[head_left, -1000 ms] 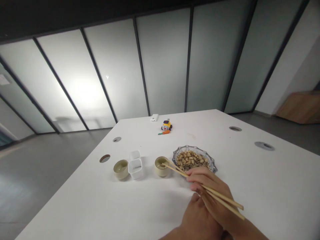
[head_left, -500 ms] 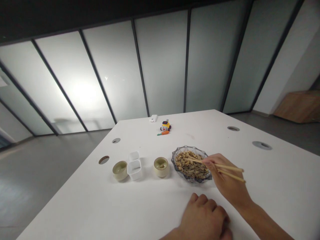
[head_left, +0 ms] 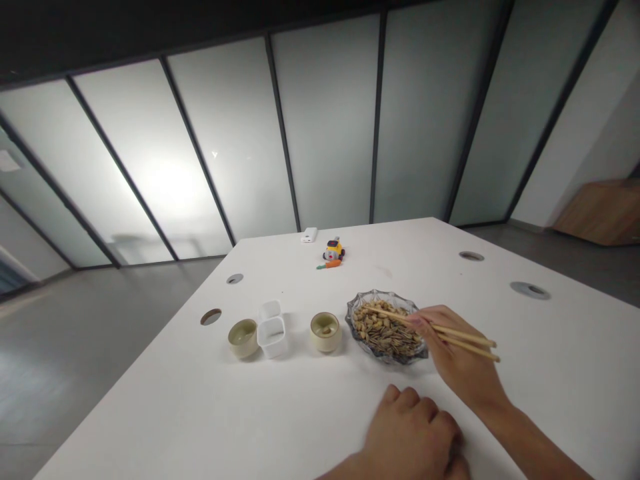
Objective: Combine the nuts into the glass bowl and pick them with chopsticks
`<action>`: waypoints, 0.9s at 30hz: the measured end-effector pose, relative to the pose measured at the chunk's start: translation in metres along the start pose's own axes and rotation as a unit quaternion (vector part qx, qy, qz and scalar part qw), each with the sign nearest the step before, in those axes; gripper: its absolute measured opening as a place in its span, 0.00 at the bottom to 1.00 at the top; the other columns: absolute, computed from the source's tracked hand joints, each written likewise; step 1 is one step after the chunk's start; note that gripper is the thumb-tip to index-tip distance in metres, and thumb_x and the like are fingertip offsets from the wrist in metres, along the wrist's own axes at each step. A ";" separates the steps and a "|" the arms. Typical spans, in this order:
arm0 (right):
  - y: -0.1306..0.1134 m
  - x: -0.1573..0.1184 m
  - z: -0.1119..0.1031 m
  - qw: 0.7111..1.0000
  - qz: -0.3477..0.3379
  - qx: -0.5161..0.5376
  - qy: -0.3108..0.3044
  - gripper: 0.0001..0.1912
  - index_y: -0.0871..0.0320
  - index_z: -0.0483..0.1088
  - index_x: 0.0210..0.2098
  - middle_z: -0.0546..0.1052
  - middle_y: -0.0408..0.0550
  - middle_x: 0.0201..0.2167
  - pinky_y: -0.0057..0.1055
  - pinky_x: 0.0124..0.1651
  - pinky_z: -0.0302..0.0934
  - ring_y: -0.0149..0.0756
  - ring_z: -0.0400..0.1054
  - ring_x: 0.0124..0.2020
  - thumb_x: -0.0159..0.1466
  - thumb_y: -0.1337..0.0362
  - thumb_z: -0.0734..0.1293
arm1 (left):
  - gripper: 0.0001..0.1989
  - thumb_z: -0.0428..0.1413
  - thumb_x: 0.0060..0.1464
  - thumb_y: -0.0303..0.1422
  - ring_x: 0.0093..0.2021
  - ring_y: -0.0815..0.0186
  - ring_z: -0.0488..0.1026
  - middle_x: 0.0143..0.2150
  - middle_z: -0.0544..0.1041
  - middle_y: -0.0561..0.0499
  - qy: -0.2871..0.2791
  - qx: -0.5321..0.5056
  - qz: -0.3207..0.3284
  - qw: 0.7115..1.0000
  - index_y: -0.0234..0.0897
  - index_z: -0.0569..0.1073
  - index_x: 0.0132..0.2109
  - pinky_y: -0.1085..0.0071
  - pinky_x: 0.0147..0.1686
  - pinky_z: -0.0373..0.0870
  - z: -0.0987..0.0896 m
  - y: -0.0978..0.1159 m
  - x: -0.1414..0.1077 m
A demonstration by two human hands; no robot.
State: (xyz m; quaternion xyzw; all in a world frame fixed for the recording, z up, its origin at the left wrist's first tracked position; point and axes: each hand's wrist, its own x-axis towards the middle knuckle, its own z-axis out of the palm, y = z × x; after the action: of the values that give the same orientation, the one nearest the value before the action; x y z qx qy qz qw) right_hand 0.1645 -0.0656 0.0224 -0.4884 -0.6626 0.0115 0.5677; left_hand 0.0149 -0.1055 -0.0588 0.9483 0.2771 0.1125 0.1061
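Observation:
My right hand (head_left: 453, 350) is closed around a pair of chopsticks (head_left: 465, 340), whose tips reach into the glass bowl (head_left: 353, 335). Peanuts (head_left: 367, 322) fill the left and back of that scalloped bowl, with striped sunflower seeds (head_left: 393, 340) at the front and right. Whether the tips pinch a piece is too small to tell. My left hand (head_left: 413, 433) rests on the table in front of the bowl, its fingers curled; its palm is hidden. Left of the bowl stands a small beige cup (head_left: 326, 341) with a little piece inside.
A second beige cup (head_left: 244, 341) touches a clear plastic container (head_left: 273, 343) with its lid tilted up behind. Farther back lie a toy carrot (head_left: 330, 265), a yellow toy vehicle (head_left: 334, 251) and a white box-shaped device (head_left: 309, 235). Round holes (head_left: 211, 317) pierce the white table (head_left: 280, 413).
The chopstick tips have shifted slightly left and back over the peanuts. The whole view has moved a little; my left hand stays on the table.

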 end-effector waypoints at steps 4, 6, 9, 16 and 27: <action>0.005 0.004 0.001 0.986 0.137 0.090 0.037 0.22 0.53 0.81 0.33 0.82 0.49 0.34 0.37 0.42 0.79 0.42 0.80 0.36 0.69 0.42 0.70 | 0.18 0.55 0.66 0.48 0.45 0.54 0.76 0.45 0.81 0.46 0.005 0.003 0.007 1.000 0.39 0.74 0.50 0.57 0.48 0.67 -0.001 0.001 -0.001; 0.007 0.006 0.003 0.955 0.214 0.195 0.062 0.23 0.54 0.81 0.32 0.82 0.48 0.33 0.37 0.42 0.81 0.41 0.80 0.34 0.63 0.39 0.74 | 0.17 0.55 0.66 0.48 0.46 0.53 0.76 0.46 0.81 0.46 0.003 0.002 0.005 1.000 0.39 0.74 0.50 0.57 0.48 0.68 -0.002 0.001 -0.002; 0.007 0.009 0.005 0.898 0.275 0.327 0.103 0.23 0.55 0.80 0.28 0.81 0.45 0.31 0.37 0.43 0.82 0.38 0.80 0.34 0.57 0.41 0.80 | 0.17 0.55 0.66 0.47 0.48 0.53 0.76 0.47 0.81 0.46 -0.001 -0.004 0.002 1.000 0.40 0.74 0.51 0.57 0.50 0.68 -0.004 0.003 -0.002; 0.003 0.013 0.000 0.840 0.281 0.449 0.116 0.17 0.52 0.80 0.28 0.81 0.40 0.30 0.34 0.39 0.83 0.35 0.81 0.35 0.57 0.48 0.83 | 0.18 0.55 0.67 0.48 0.49 0.54 0.76 0.48 0.81 0.46 -0.008 -0.012 -0.005 1.000 0.40 0.74 0.52 0.57 0.51 0.68 -0.007 0.003 -0.002; -0.020 0.014 -0.008 0.812 0.293 0.498 0.084 0.16 0.52 0.79 0.29 0.79 0.39 0.32 0.31 0.39 0.82 0.33 0.80 0.34 0.57 0.49 0.82 | 0.18 0.56 0.65 0.47 0.48 0.52 0.76 0.47 0.81 0.46 -0.017 -0.033 -0.022 0.999 0.41 0.76 0.54 0.56 0.50 0.68 -0.006 0.003 -0.001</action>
State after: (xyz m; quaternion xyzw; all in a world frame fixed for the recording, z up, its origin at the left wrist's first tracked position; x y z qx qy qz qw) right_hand 0.1596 -0.0709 0.0465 -0.3091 -0.3417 0.4648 0.7561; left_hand 0.0146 -0.1079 -0.0525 0.9397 0.2923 0.1031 0.1448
